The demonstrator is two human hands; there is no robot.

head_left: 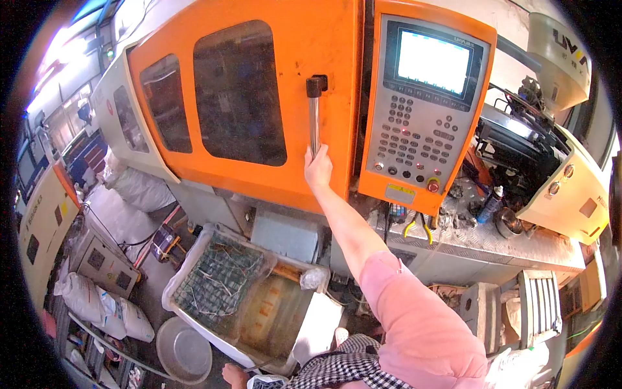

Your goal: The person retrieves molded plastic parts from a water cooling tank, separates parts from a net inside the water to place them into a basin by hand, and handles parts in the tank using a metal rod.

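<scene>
My right hand [318,167] is closed around the lower end of the upright metal door handle [314,117]. The handle has black end fittings and is mounted on the orange sliding door [298,45] of a large machine. Low in the view, my left hand [234,375] looks closed beside a white container [264,381] with dark contents, partly cut off by the frame. A thin dark edge or strip runs from the fingers, but what they hold cannot be made out. Above that hand stands a white tub [170,295] with dark green gridded pieces in one half and brownish liquid in the other.
A control panel [414,117] with a lit screen is right of the door. Yellow-handled pliers [409,228], a spray can [490,204] and a metal bowl [507,223] are on the ledge below. A round basin [184,350] and white sacks [107,311] stand at lower left.
</scene>
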